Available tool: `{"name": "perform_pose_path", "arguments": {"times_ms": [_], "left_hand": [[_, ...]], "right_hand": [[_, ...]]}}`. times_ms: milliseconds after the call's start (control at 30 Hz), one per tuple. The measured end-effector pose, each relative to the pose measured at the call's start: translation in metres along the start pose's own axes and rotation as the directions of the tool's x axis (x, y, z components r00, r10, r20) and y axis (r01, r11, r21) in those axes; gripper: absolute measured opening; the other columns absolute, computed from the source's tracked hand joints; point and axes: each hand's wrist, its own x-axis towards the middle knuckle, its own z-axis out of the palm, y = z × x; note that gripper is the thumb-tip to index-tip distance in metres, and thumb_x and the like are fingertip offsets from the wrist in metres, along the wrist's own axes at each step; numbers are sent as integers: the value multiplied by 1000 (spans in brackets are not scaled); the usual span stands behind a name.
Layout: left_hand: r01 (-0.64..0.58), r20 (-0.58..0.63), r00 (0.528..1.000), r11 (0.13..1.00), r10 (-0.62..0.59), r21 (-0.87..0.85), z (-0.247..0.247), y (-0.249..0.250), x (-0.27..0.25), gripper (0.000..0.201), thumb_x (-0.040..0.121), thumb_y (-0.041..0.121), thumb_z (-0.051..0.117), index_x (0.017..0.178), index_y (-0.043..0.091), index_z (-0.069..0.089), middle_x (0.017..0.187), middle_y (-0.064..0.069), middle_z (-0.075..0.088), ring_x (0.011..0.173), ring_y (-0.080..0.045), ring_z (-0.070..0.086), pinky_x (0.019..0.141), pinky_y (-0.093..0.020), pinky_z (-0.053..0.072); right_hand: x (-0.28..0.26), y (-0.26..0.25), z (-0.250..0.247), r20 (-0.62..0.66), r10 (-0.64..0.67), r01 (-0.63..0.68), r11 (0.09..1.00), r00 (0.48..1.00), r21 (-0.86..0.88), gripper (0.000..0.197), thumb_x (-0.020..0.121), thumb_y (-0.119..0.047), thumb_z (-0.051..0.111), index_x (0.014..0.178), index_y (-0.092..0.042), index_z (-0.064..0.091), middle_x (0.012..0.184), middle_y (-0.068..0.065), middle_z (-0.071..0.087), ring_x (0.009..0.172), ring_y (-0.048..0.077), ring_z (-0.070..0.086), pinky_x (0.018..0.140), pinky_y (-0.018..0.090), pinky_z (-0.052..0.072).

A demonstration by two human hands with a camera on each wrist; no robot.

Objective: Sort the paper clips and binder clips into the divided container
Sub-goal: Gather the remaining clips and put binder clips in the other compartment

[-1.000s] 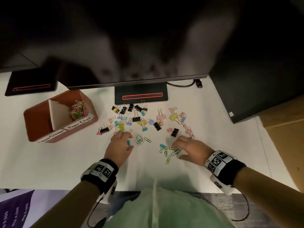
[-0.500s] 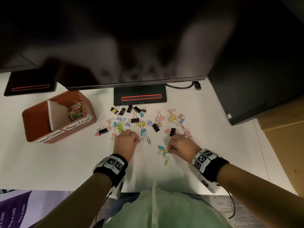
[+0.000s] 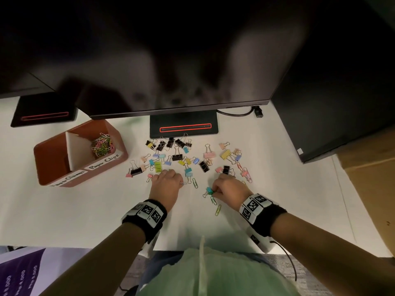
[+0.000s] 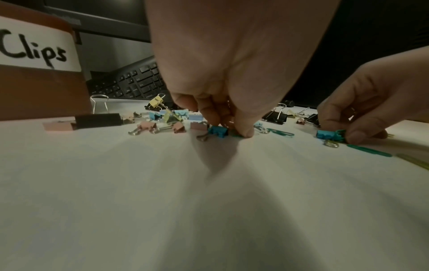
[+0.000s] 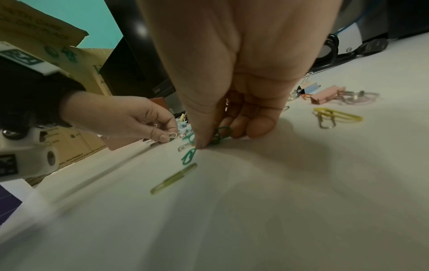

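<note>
Bare white desk fills the lower frame to its near edge. At centre, the left hand pinches a white paper clip; the right hand pinches a green paper clip. Beyond, scattered binder clips reach the monitor base. The divided container sits at upper left, paper clips in its right compartment.

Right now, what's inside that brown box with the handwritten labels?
The brown box has a white divider. The far compartment holds a tangle of coloured paper clips. The near compartment's visible wall looks bare, but its floor is shadowed and mostly hidden.
</note>
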Motion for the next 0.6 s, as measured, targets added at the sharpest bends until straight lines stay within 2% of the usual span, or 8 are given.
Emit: {"name": "perform_pose_path", "arguments": {"times_ms": [200,367,500,600], "left_hand": [[-90,-34,995,996,89,-11,-5,-3,-2,8,88,21,57,88,17,65,91,-2,63,92,-25,55,79,-38,36],[-131,-96,989,954,109,-270,-18,-7,-4,5,86,11,60,86,9,64,87,-5,63,80,-24,58,73,-36,47],[-83,-177,984,885,1,-457,-45,-22,-10,5,88,10,58,88,8,62,87,-1,57,77,-13,53,70,-21,41],[-33,-243,965,879,-96,-476,-67,-53,-11,4,88,12,59,86,13,63,85,1,59,71,-5,51,64,-7,35]], "right_hand": [[0,-5,-1,13,8,-8,999,1000,-43,22,91,-25,55,105,-11,64,111,7,60,99,23,58,85,32,49],[2,-7,-2,-3,-5,5,999,1000,40,16,89,-21,58,101,-12,64,100,6,68,92,22,63,82,32,52],[2,-4,-5,-28,-25,27,998,999,55,18,87,-19,61,104,-15,63,98,4,69,87,18,62,83,32,52],[8,-13,-19,-120,-100,106,993,988,45,16,86,-17,61,102,-15,66,98,4,66,82,14,57,78,27,49]]}}
